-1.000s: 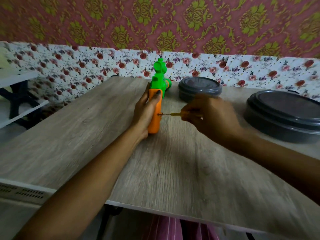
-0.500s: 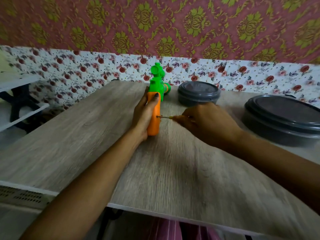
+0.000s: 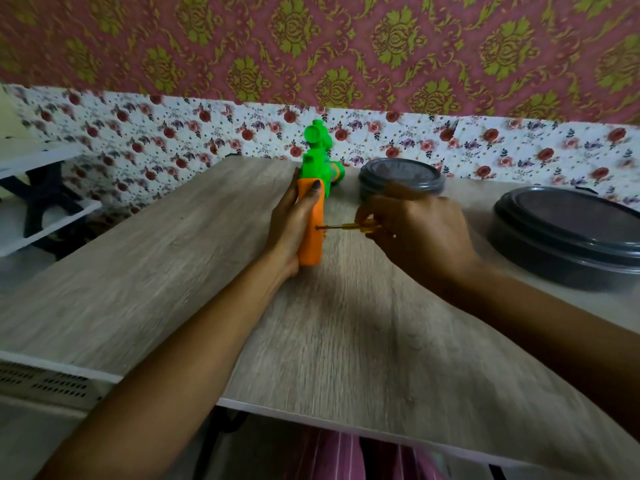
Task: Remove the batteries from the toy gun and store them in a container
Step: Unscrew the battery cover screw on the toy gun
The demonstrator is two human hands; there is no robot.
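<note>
Head view, left hand (image 3: 291, 223) wrapped round the orange grip of the gun (image 3: 312, 161) at mid-table (image 3: 346, 341), right hand (image 3: 419, 230) pinching a screwdriver (image 3: 341, 227) with its tip on the grip's side, small lidded tub (image 3: 401, 174) just behind, bigger tub (image 3: 568, 237) off right
</note>
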